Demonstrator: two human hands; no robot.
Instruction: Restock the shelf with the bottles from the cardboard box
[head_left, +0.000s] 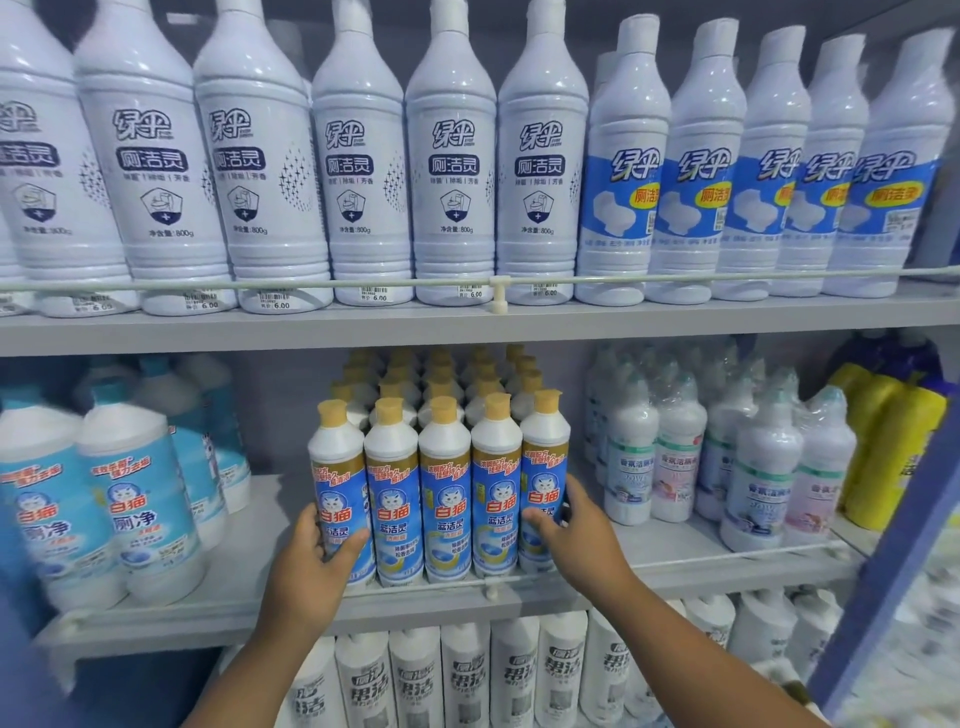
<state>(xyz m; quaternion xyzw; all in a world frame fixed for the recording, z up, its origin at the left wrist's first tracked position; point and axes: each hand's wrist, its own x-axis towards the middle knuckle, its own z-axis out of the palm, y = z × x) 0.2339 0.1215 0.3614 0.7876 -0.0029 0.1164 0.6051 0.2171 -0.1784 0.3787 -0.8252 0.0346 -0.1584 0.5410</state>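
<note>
Both our hands reach forward to the upright front row of cat-label bottles (444, 499) between them, left hand (317, 558) gripping the leftmost bottle, right hand (576, 530) gripping the rightmost.

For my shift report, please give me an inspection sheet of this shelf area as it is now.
Surface: middle shelf, grey, with a thin front rail.
Job's things: yellow-capped bottles stand upright in tight rows, five across the front; no cardboard box in view.
Clutter: nothing seen.
Grippers: left hand grips the leftmost front bottle; right hand grips the rightmost front bottle.
Cables: nothing seen.
Surroundings: white bottles on the upper shelf, blue-labelled jugs at left, shrink-wrapped bottles and yellow bottles at right, more white bottles below.
</note>
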